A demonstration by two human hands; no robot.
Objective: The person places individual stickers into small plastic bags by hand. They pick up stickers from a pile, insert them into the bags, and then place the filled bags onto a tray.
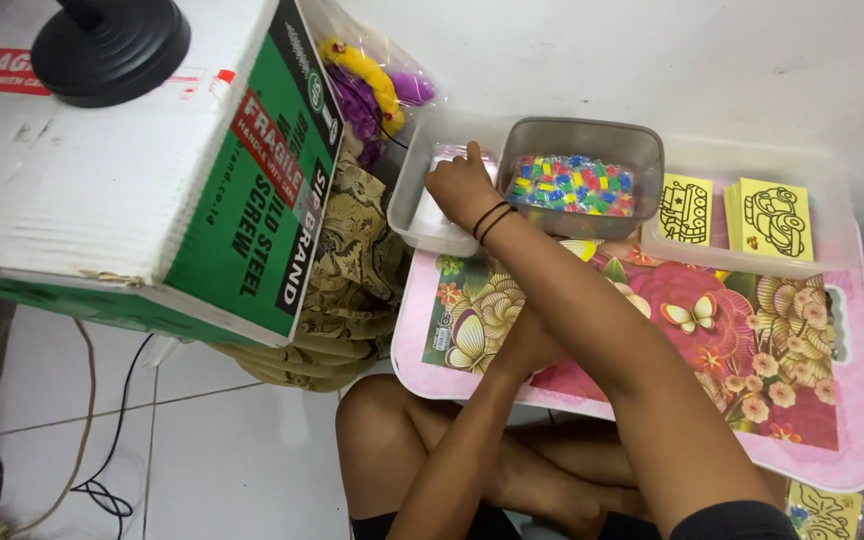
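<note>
Head-camera footage shows the right hand [462, 185] reached forward across a pink flowered tray [857, 400], its arm stretched long and crossed over the left forearm. The hand is dipped into a clear plastic container [412, 215] at the tray's far left corner, where a small clear packet [449, 157] is touched by bent fingers [472, 152]; whether the packet is actually pinched cannot be told, since the fingertips are turned away. Two black bands are worn at that wrist. The left hand [524, 345] is largely hidden beneath the right arm, resting low near the tray's front edge, and its fingers cannot be seen, so their state cannot be told. Just beside the clear container, touching it, a grey tub [642, 150] filled with bright multicoloured beads [572, 185] is set; further right, yellow picture cards [772, 220] are stacked in a shallow tray. A risk is judged here: the right forearm passes close over the grey tub's rim, so a lifted elbow or hasty withdrawal could tip it and scatter beads over the surface. The clear container overhangs the tray's corner and could be dragged off if the packet is snagged.
</note>
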